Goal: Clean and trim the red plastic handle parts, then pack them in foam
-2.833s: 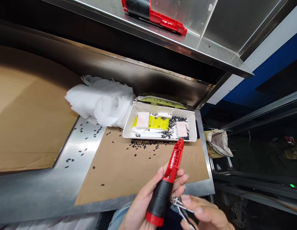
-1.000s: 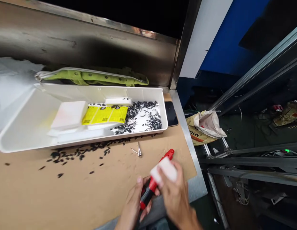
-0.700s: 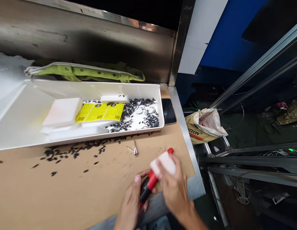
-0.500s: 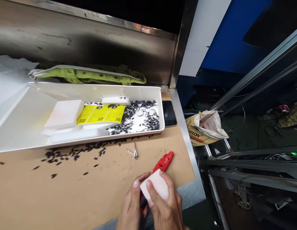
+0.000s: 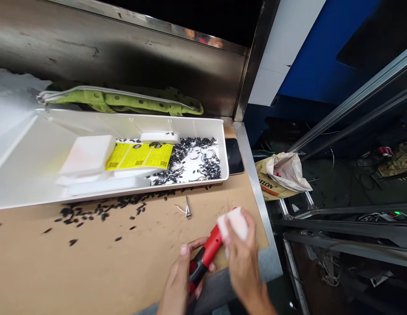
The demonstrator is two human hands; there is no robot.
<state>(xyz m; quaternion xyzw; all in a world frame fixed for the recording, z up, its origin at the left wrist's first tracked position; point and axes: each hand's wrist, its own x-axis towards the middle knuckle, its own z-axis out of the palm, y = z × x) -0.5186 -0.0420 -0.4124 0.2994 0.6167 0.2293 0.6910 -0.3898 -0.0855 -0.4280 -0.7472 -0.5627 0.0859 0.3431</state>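
Observation:
My left hand is closed around the dark lower part of a red and black elongated tool, whose exact kind I cannot make out. In my right hand is a white sponge, pressed against the tool's upper end and covering most of its tip. The right hand is slightly blurred by motion. Up the brown work surface, a small metal nail clipper lies with its lever spread. Small black pieces are scattered along the front of the tray.
A long white tray holds white sponge blocks, a yellow label sheet and many black bits. A phone lies at its right end. Behind is a green pouch. A paper sack stands beyond the metal table edge.
My right hand and the sponge have slid up and right along the tool toward its tip. The tool's middle is now uncovered; my left hand keeps its grip on the lower part.

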